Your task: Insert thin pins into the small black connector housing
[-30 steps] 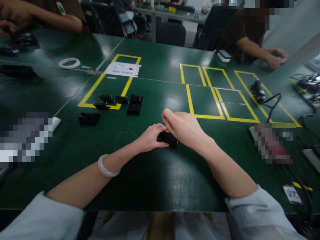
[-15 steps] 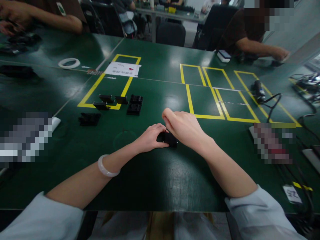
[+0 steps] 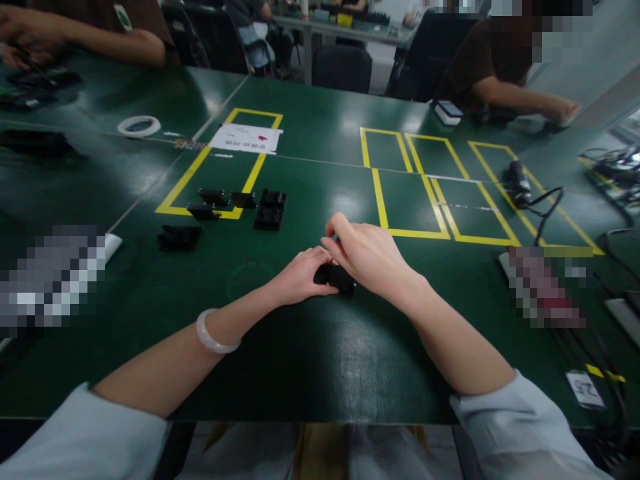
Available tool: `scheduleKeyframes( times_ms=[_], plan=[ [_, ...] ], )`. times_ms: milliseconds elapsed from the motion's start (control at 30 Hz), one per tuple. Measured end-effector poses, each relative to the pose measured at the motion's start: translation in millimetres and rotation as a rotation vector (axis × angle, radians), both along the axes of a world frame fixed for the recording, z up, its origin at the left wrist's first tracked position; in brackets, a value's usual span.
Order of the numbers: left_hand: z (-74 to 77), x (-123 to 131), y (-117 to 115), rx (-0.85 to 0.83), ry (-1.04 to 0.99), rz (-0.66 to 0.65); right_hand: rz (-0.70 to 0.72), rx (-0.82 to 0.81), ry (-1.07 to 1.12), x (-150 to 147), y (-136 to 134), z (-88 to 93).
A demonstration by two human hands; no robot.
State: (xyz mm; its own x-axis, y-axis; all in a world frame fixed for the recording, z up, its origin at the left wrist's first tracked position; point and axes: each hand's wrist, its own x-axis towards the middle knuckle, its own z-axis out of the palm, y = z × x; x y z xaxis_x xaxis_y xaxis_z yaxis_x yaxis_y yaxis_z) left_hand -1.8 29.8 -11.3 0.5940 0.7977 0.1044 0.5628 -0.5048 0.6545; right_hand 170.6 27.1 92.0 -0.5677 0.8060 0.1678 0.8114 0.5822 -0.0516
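Observation:
My left hand (image 3: 303,275), with a pale bangle on its wrist, is closed around a small black block-like part (image 3: 341,279) on the green table. Thumb and fingers grip its left side. My right hand (image 3: 367,250) is held just above the part with its fingers curled into a pinch. A thin dark sliver shows below the right fingertips, but whatever they hold is mostly hidden. Farther left lie several similar small black parts: a flat double one (image 3: 271,210), upright plates (image 3: 243,199) and a low piece (image 3: 179,237).
Yellow tape outlines (image 3: 410,233) mark the table (image 3: 320,373). A tape roll (image 3: 139,127) and a white paper sheet (image 3: 245,138) lie at the back left. On the right are a dark cylindrical device (image 3: 518,183) with a cable and a blurred-out item (image 3: 545,287). Co-workers sit opposite.
The fingers of my right hand have shifted slightly, with the thumb and curled forefinger now showing more apart. My left hand and the black part have stayed in place.

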Motion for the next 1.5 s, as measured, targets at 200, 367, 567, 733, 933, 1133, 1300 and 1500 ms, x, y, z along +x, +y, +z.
scheduleKeyframes(
  times_ms=[200,367,567,733,933,1133,1300,1500],
  plan=[
    [3.6,1.1,-0.7,-0.016,0.008,-0.003,-0.025,0.026,-0.042,1.1,0.8,0.0],
    [3.7,0.6,-0.8,-0.023,0.006,0.003,-0.017,0.011,-0.009,3.1,0.8,0.9],
    [2.6,0.9,-0.6,-0.016,0.01,0.011,-0.014,-0.021,-0.007,3.3,-0.7,3.7],
    [5.2,1.6,-1.1,-0.02,0.013,0.003,-0.031,0.009,-0.05,3.0,0.6,1.1],
    [2.8,0.6,-0.9,-0.016,0.014,-0.001,-0.004,-0.013,-0.013,3.4,-0.9,3.6],
    [4.9,1.0,-0.9,-0.015,0.016,0.001,-0.008,0.006,-0.037,3.6,0.2,1.6],
    [4.3,0.6,-0.8,-0.015,0.012,-0.008,-0.001,0.014,-0.009,4.0,-0.1,0.7],
    [5.3,1.2,-1.4,-0.021,0.001,0.002,-0.007,-0.009,-0.022,2.5,-1.2,2.7]
  ],
)
